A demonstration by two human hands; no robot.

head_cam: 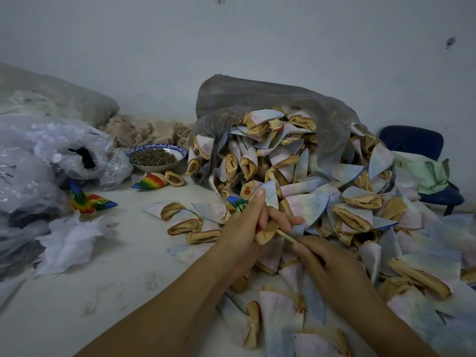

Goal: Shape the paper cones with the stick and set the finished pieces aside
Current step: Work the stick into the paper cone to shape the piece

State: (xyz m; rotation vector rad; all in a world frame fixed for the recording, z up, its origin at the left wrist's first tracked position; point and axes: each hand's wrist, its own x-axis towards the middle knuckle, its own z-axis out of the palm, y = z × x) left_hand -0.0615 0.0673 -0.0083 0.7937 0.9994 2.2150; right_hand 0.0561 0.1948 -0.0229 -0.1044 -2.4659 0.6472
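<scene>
My left hand [247, 225] grips a paper cone [238, 203] whose blue and green tip sticks out above the thumb, with its tan open end near my fingers. My right hand [327, 264] pinches a thin wooden stick [286, 236] whose far end goes into the cone's tan opening. A big heap of pale, flattened cones [309, 176] spills from a grey bag [257, 99] just behind my hands. Three rainbow-coloured cones lie apart on the left: one [150, 181] by the bowl and two [90, 200] near the plastic.
A blue-rimmed bowl [157, 157] of dark bits stands at the back. Crumpled clear plastic bags [38, 163] fill the left side. A dark blue chair [417, 148] stands at the right by the wall. Loose pale cones [283, 325] cover the white table [116, 292] at the front right.
</scene>
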